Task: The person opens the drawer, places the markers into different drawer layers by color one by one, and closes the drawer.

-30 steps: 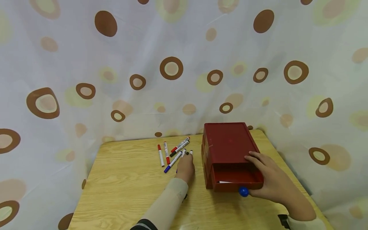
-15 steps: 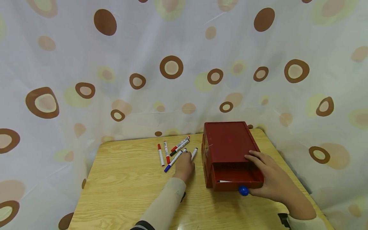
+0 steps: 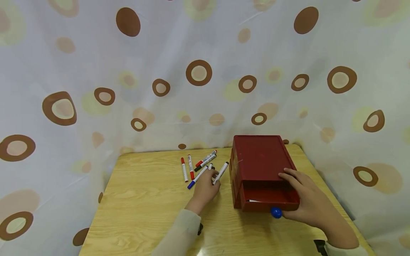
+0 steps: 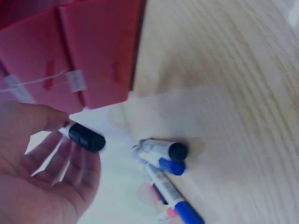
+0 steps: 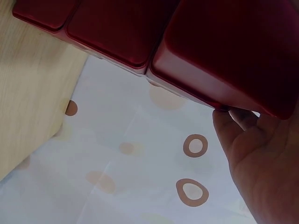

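My left hand (image 3: 205, 188) pinches a whiteboard marker (image 3: 221, 173) with a white barrel between thumb and fingers, tilted up to the right. Its black cap (image 4: 86, 137) points out past the thumb in the left wrist view. At the right stands a red drawer unit (image 3: 262, 156) with its top drawer (image 3: 259, 207) pulled partly out. Something white (image 3: 254, 201) lies inside the drawer. My right hand (image 3: 312, 204) grips the unit's front right corner, fingers on the top edge, thumb beside the blue knob (image 3: 276, 213).
Several markers lie left of the unit: a blue-capped marker (image 3: 197, 177) near my left hand, a black-capped marker (image 3: 205, 163), and red-capped markers such as the red-capped marker (image 3: 184, 170) farthest left. A patterned curtain (image 3: 160, 135) hangs behind the wooden table (image 3: 144, 199).
My left hand has lifted the black-capped marker from among the others and turned it toward the right. My right hand keeps its place on the drawer unit. The head view has shifted slightly.
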### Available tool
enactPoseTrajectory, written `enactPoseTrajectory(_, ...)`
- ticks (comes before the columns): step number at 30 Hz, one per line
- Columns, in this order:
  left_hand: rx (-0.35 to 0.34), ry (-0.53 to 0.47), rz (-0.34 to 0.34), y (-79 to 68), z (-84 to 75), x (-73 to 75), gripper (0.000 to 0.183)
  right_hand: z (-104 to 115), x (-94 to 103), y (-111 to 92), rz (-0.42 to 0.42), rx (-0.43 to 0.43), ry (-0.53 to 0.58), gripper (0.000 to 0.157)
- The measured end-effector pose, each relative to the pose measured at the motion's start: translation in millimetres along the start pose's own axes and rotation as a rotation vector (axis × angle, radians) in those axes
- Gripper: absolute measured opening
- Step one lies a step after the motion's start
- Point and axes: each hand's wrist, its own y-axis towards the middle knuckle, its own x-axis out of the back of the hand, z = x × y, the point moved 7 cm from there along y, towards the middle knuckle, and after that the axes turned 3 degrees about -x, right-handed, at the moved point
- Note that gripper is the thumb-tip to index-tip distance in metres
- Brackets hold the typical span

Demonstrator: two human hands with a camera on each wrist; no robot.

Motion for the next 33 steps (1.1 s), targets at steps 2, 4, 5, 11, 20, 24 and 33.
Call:
enactPoseTrajectory(2, -0.034, -0.043, -0.027, -2.1, -7.6, 7.1, 0.024, 0, 0.6, 0, 0.000, -0.003, -0.001, 0.116)
enactPoseTrajectory(4, -0.050, -0.094, -0.051, -2.5, -15.0, 15.4, 0.025, 0, 1.5, 0, 0.000, -0.005, 0.000, 0.116)
enactPoseTrajectory(5, -0.051, -0.120, -0.060, -2.5, -19.0, 19.7, 0.025, 0, 1.9, 0, -0.002, -0.004, 0.000, 0.116)
enactPoseTrajectory(11, -0.053, -0.220, -0.090, -1.8, -48.4, 46.0, 0.028, 2, 3.2, 1, -0.015, 0.011, -0.002, 0.115)
enactPoseTrajectory(20, -0.186, -0.290, -0.036, -7.3, -101.5, 65.3, 0.028, 0, 2.2, 0, -0.003, -0.002, 0.004, 0.114)
enactPoseTrajectory(24, -0.239, -0.272, 0.013, -10.3, -122.2, 66.9, 0.028, 1, 0.4, 0, -0.007, -0.002, 0.010, 0.114)
enactPoseTrajectory(33, -0.361, -0.248, 0.182, -14.7, -162.2, 57.4, 0.023, 2, 1.0, 0, -0.016, 0.005, 0.017, 0.114)
